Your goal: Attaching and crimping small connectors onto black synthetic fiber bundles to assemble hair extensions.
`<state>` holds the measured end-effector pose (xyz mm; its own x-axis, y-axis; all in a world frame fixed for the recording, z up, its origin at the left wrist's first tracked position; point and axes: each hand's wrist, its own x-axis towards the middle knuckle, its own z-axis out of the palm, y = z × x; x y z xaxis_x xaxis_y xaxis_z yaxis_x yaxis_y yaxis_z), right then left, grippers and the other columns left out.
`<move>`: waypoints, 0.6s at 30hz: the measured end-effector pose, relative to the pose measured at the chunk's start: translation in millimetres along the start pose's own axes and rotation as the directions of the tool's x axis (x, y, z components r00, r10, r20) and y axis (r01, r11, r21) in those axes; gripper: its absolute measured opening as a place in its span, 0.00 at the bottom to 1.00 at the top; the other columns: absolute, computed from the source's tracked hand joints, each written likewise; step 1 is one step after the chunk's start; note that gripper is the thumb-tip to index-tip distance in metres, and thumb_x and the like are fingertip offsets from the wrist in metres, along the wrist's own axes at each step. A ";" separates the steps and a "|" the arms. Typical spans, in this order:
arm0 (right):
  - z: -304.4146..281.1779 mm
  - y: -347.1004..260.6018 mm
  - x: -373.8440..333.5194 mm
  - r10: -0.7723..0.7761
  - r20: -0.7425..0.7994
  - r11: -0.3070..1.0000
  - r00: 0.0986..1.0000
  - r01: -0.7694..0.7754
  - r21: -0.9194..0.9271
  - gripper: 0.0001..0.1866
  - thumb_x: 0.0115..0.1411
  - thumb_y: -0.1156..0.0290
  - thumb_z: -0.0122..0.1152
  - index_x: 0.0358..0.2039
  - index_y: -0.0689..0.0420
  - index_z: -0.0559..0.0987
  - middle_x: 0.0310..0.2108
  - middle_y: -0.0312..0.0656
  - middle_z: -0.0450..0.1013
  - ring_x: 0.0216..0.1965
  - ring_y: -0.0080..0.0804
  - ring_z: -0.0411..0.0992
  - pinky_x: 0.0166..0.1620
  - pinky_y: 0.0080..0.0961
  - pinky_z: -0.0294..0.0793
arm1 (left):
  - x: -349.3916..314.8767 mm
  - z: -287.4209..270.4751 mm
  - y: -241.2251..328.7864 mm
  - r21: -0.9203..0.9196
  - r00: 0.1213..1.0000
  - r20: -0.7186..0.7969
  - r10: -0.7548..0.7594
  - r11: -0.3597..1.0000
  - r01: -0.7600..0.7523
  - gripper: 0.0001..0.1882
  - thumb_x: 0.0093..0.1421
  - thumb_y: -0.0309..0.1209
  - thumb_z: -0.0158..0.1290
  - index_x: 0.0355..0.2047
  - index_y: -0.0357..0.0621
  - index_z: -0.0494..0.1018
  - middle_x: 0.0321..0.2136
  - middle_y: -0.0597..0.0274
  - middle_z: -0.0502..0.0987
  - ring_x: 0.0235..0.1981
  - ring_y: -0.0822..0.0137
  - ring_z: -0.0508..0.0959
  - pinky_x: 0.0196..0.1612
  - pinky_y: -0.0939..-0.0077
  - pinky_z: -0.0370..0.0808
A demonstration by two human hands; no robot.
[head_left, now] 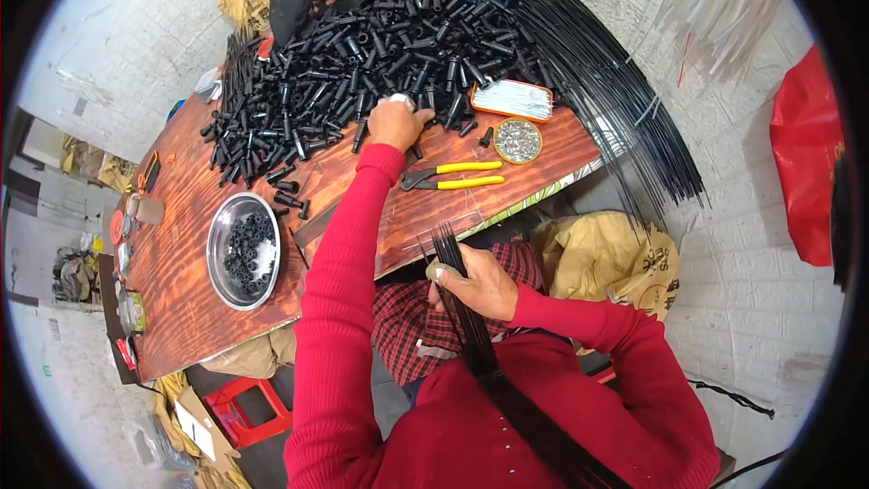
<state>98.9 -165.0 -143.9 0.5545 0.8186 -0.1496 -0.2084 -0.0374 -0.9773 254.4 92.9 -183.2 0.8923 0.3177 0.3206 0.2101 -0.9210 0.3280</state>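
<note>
My left hand [396, 122] reaches to the near edge of a big heap of black plastic tubular parts [362, 72] on the table. White wrapping shows on one finger, and the thumb points right. The fingers look curled down among the parts; their tips are hidden, so what they grip does not show. In front of my body, my right hand [478, 282] is closed round a bundle of thin black rods [466, 326]. The bundle runs down across my lap toward the lower right, its thin ends poking up past the fingers. A pale wrap covers my right thumb.
Yellow-handled pliers [457, 176] lie right of my left arm. Beyond are a round tub of small metal pieces [518, 140] and an orange-rimmed tray of white sticks [513, 100]. Left stands a metal bowl of black rings [243, 252]. Long black rods [625, 100] overhang the table's right edge.
</note>
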 end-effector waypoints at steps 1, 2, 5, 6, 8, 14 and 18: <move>-2.3 -2.7 -0.8 0.009 -0.008 1.000 1.000 -0.009 0.020 0.12 0.67 0.67 0.52 0.38 0.66 0.70 0.24 0.44 0.78 0.23 0.29 0.77 0.29 0.27 0.77 | 5.8 4.2 1.4 0.047 0.998 0.052 -0.031 0.998 0.029 0.19 0.50 0.49 0.64 0.29 0.44 0.82 0.30 0.48 0.82 0.33 0.49 0.82 0.38 0.58 0.79; -4.6 -3.9 -1.0 0.019 -0.015 0.999 1.000 -0.018 0.040 0.12 0.67 0.67 0.52 0.37 0.66 0.70 0.24 0.44 0.78 0.23 0.29 0.77 0.29 0.27 0.77 | 11.0 7.3 2.1 0.097 0.993 0.102 -0.065 0.994 0.055 0.22 0.48 0.51 0.65 0.29 0.44 0.82 0.31 0.47 0.81 0.33 0.49 0.82 0.38 0.58 0.79; -12.8 -3.4 1.6 0.075 0.019 0.997 0.997 -0.075 0.029 0.12 0.68 0.65 0.52 0.39 0.64 0.70 0.26 0.43 0.77 0.27 0.27 0.77 0.33 0.25 0.78 | 21.4 -1.7 -10.6 0.031 0.991 0.126 0.040 0.999 -0.044 0.22 0.49 0.49 0.64 0.31 0.40 0.81 0.30 0.47 0.82 0.33 0.47 0.81 0.39 0.59 0.78; -15.1 -3.6 1.1 0.076 0.021 0.996 0.997 -0.077 0.034 0.12 0.68 0.65 0.52 0.39 0.64 0.70 0.26 0.43 0.77 0.27 0.27 0.77 0.33 0.25 0.78 | 25.4 -9.9 -14.3 0.001 0.975 0.222 -0.025 1.000 0.026 0.20 0.51 0.46 0.61 0.29 0.39 0.80 0.30 0.44 0.81 0.34 0.47 0.81 0.38 0.59 0.76; -16.0 -3.8 0.5 0.053 0.026 0.998 0.998 -0.053 0.014 0.13 0.68 0.64 0.53 0.39 0.63 0.70 0.26 0.43 0.77 0.27 0.27 0.77 0.32 0.25 0.78 | 17.3 -19.2 -36.7 -0.115 0.990 0.124 0.065 0.992 -0.051 0.14 0.55 0.37 0.56 0.34 0.37 0.74 0.31 0.42 0.79 0.34 0.44 0.79 0.37 0.57 0.75; -18.4 0.4 1.1 0.089 0.022 0.992 0.996 -0.091 0.089 0.14 0.67 0.64 0.54 0.40 0.64 0.70 0.26 0.42 0.77 0.25 0.25 0.77 0.30 0.24 0.77 | -27.5 -52.0 -3.4 -0.198 0.851 0.230 0.472 0.879 -0.434 0.08 0.55 0.28 0.54 0.36 0.42 0.73 0.31 0.48 0.76 0.34 0.46 0.76 0.37 0.56 0.73; -13.4 -5.1 -0.1 0.086 0.046 0.994 0.995 -0.089 0.068 0.13 0.67 0.64 0.54 0.40 0.64 0.70 0.26 0.41 0.77 0.26 0.25 0.77 0.30 0.24 0.77 | -30.0 -42.5 -21.0 -0.160 0.842 0.286 0.458 0.889 -0.429 0.11 0.53 0.30 0.56 0.38 0.47 0.76 0.33 0.50 0.77 0.34 0.47 0.77 0.39 0.58 0.74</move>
<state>110.7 -172.6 -141.0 0.4971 0.8377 -0.2263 -0.3110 -0.0714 -0.9477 206.2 112.3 -161.9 0.9615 -0.2186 0.1662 -0.2602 -0.9190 0.2963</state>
